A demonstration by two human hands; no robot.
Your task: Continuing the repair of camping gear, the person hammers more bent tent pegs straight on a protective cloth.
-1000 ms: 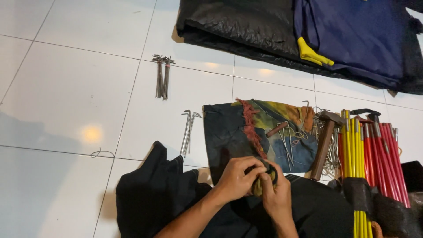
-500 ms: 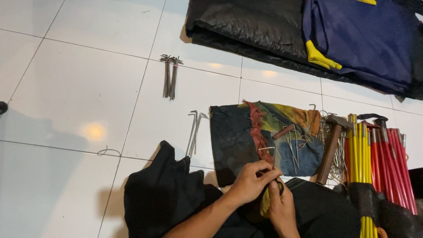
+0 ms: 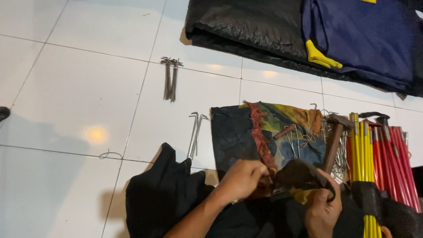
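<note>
Both our hands work low in the head view, over black fabric (image 3: pixel 163 198) bunched on the white tiled floor (image 3: pixel 66 88). Left hand (image 3: pixel 241 178): grip closed on the near edge of a dark pouch (image 3: pixel 302 174), fingers curled over it. Right hand (image 3: pixel 324 207): grip wrapped round the pouch's other end, thumb on top. The pouch sits between the two hands, held just above the near edge of a patterned cloth (image 3: pixel 246 132) spread flat on the floor.

On the cloth: loose metal tent pegs (image 3: pixel 297 143). A wooden-handled hammer (image 3: pixel 333 139) lies beside it, then a bundle of yellow and red tent poles (image 3: pixel 379 150). Two more peg clusters on bare tile, one near the cloth (image 3: pixel 194 132), one farther off (image 3: pixel 170 77). Folded black and blue tent fabric (image 3: pixel 264 26) lies at the far edge.
</note>
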